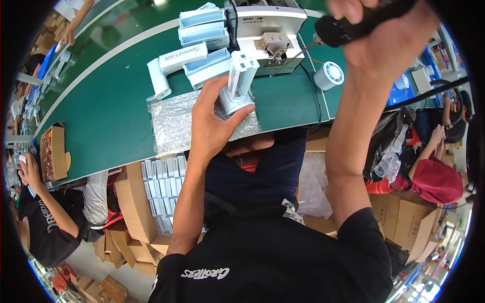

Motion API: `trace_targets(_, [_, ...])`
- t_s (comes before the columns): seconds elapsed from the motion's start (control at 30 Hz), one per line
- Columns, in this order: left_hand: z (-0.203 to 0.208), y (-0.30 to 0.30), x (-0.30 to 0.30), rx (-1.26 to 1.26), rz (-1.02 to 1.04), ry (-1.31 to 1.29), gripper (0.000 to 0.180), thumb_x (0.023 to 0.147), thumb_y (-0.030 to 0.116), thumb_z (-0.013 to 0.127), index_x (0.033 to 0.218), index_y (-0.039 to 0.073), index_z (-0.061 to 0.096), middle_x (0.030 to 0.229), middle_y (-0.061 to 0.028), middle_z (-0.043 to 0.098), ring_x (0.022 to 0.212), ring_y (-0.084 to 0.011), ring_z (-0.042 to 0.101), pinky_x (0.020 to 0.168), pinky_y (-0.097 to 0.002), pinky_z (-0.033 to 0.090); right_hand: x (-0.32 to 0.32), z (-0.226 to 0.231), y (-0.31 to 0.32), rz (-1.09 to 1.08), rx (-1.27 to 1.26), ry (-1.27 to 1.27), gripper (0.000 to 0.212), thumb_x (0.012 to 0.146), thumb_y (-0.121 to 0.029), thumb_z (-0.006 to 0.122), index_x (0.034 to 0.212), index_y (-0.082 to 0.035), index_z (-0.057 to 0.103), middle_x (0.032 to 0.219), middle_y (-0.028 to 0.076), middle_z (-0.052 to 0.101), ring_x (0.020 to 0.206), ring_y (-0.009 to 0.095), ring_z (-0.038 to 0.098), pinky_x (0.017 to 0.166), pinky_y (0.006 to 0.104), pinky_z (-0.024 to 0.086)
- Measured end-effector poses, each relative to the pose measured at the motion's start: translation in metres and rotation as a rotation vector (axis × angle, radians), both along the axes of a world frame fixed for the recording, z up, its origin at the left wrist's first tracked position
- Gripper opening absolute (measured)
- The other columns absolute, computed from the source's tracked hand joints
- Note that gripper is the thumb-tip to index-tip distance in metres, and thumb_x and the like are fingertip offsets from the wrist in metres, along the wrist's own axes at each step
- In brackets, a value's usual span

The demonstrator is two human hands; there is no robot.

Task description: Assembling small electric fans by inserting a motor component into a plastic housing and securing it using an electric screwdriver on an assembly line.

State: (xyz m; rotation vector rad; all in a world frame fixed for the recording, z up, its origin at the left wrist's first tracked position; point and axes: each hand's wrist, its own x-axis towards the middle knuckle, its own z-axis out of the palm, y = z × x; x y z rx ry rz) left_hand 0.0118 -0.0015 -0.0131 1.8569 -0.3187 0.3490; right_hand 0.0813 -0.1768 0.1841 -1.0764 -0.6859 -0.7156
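White plastic fan part (pixel 238 83), tall and slotted with a rounded base, standing upright on a sheet of bubble wrap (pixel 174 123) at the near edge of the bench (pixel 101 116). The left hand (pixel 214 121) is open, palm turned up, thumb and fingers cupping the part's base. The right hand (pixel 386 38) is raised and closed around a black electric screwdriver (pixel 348 25), its bit aimed at a white fixture (pixel 270 38) with a metal clamp. Pale blue and white fan housings (pixel 199 43) lie stacked just beside the fixture; a small white spool (pixel 329 76) sits to its right. The bench is green. Cardboard boxes (pixel 134 202) stand beneath it, and other people work nearby.
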Motion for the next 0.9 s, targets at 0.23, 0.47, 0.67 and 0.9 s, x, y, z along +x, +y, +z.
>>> trace_targets(0.23, [-0.002, -0.002, 0.001, -0.018, 0.001, -0.001, 0.062, 0.075, 0.013, 0.091, 0.130, 0.002, 0.064, 0.121, -0.0126, 0.066, 0.109, -0.0274, 0.066, 0.091, -0.0367, 0.054, -0.013, 0.006, 0.030, 0.295, 0.184, 0.001, 0.067, 0.111, -0.059, 0.032, 0.130, 0.003, 0.050, 0.058, 0.002, 0.051, 0.038, 0.010, 0.052, 0.034, 0.0229, 0.045])
trace_targets(0.47, [-0.003, -0.001, 0.000, -0.019, 0.005, -0.004, 0.062, 0.076, 0.013, 0.091, 0.131, 0.002, 0.064, 0.121, -0.0127, 0.066, 0.109, -0.0274, 0.066, 0.091, -0.0368, 0.054, -0.009, 0.000, 0.045, 0.371, 0.169, 0.030, 0.068, 0.111, -0.060, 0.032, 0.131, 0.003, 0.049, 0.059, 0.002, 0.051, 0.038, 0.011, 0.052, 0.034, 0.0236, 0.046])
trace_targets(0.67, [-0.001, -0.001, 0.000, -0.009, 0.000, -0.018, 0.062, 0.076, 0.012, 0.091, 0.130, 0.002, 0.064, 0.121, -0.0125, 0.066, 0.108, -0.0264, 0.066, 0.092, -0.0359, 0.054, -0.011, 0.000, 0.045, 0.419, 0.145, 0.062, 0.069, 0.110, -0.060, 0.032, 0.131, 0.003, 0.049, 0.059, 0.003, 0.052, 0.038, 0.012, 0.053, 0.034, 0.0241, 0.046])
trace_targets(0.9, [-0.002, 0.000, -0.001, -0.085, -0.025, 0.036, 0.060, 0.075, 0.010, 0.091, 0.129, 0.001, 0.065, 0.119, -0.0112, 0.065, 0.109, -0.0239, 0.065, 0.092, -0.0349, 0.053, -0.017, -0.004, 0.049, 0.480, 0.130, 0.103, 0.070, 0.110, -0.061, 0.032, 0.132, 0.004, 0.048, 0.060, 0.003, 0.052, 0.038, 0.012, 0.053, 0.034, 0.0247, 0.047])
